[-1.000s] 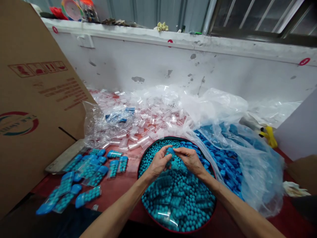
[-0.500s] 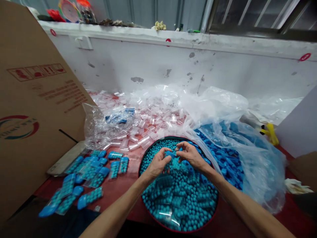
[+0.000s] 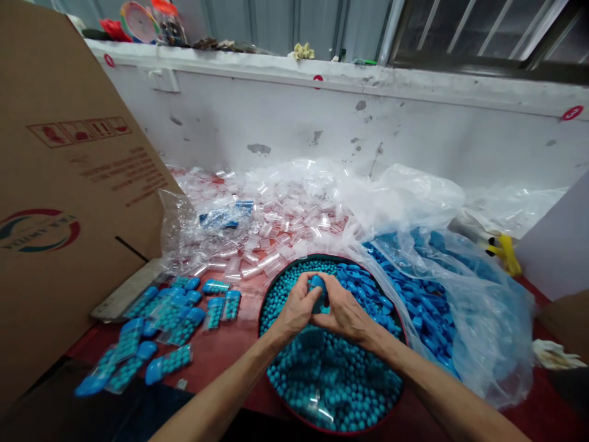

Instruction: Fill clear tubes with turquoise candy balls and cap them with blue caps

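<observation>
Left hand [image 3: 296, 307] and right hand [image 3: 344, 309] close together around a small blue-capped container [image 3: 317, 283] above the round tub [image 3: 317, 255] of turquoise beads [image 3: 352, 402]; probably light, stiff and slick, it is best pinched at the cap's sides.

I see the left hand [image 3: 294, 313] and the right hand [image 3: 345, 313] close together above a round tub [image 3: 313, 256], their fingers curled around a small blue-topped piece [image 3: 317, 283]; turquoise beads [image 3: 359, 399] fill much of the tub, with loose blue caps [image 3: 361, 285] heaped at its far right; on the red counter [image 3: 221, 365], bead-filled containers [image 3: 177, 316] lie to the left, clear containers [image 3: 276, 261] spread behind, and a translucent bag [image 3: 494, 344] partly covers more caps at right; a cardboard carton [image 3: 87, 202] stands far left.
</observation>
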{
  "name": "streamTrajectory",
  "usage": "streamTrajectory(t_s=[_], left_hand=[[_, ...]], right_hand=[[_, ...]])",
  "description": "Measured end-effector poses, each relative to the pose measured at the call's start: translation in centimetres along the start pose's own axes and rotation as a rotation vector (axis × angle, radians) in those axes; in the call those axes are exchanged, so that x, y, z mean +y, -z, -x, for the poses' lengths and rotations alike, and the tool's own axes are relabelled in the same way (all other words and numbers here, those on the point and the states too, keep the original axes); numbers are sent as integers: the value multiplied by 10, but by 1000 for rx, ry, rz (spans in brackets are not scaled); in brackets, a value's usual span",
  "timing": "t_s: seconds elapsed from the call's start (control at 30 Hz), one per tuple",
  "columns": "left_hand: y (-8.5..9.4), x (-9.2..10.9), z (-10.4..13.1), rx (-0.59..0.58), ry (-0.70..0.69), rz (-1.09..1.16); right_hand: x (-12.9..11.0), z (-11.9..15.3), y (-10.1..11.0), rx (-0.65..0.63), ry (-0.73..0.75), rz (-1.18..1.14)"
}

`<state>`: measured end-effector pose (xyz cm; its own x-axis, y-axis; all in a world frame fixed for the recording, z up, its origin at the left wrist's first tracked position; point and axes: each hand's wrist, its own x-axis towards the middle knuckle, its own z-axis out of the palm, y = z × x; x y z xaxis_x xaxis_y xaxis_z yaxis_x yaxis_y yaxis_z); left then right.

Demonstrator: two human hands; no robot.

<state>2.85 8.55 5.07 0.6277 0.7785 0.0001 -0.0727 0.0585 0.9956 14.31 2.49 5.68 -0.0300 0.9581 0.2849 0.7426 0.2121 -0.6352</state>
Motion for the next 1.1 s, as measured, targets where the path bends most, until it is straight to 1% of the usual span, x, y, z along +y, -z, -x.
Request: streamTrajectory(t_s=[0.1,0.17,0.3,0.4,0.47,0.53,0.6,0.63,0.7,0.77,0.8,0.87,0.93,0.97,1.0,1.03,1.1], left_hand=[[-2,-3,2,33,15,23],[-3,-8,3,84,10,8],[-5,-16,3,154,1,-109],[-2,-16,2,173,-31,-184],[7,-14,1,167,-52,-214],[25,-11,2,157,-40,-214],[53,-10,4,174,5,-192],[70,-10,6,217,28,-195],[106,-14,10,332,15,-244],[138,-19,15,384,34,-394],[151,-22,17,419,36,-502],[166,-26,19,505,-1,-775],[168,-28,19,598,-80,-1018],[164,-29,18,619,-123,-1093],[158,-30,16,609,-161,-1134],[149,-30,13,562,-192,-1148],[131,-29,7,417,-247,-1139]], right_hand=[[0,-1,-6,51,44,99],[2,-1,-10,47,66,160],[5,0,-19,32,67,224],[2,0,-23,25,32,179],[3,-3,-20,-61,26,61],[11,-8,-13,-134,-4,-76],[27,-14,-3,-105,-93,-141],[38,-16,2,-64,-148,-134],[59,-19,10,-63,-199,-90],[75,-22,14,-117,-202,-49],[80,-24,14,-141,-196,-36],[85,-29,12,-159,-182,-31],[83,-37,6,-156,-163,-41],[80,-42,2,-160,-153,-46],[78,-47,-3,-181,-140,-48],[74,-53,-8,-217,-119,-42],[68,-63,-18,-319,-62,9]])
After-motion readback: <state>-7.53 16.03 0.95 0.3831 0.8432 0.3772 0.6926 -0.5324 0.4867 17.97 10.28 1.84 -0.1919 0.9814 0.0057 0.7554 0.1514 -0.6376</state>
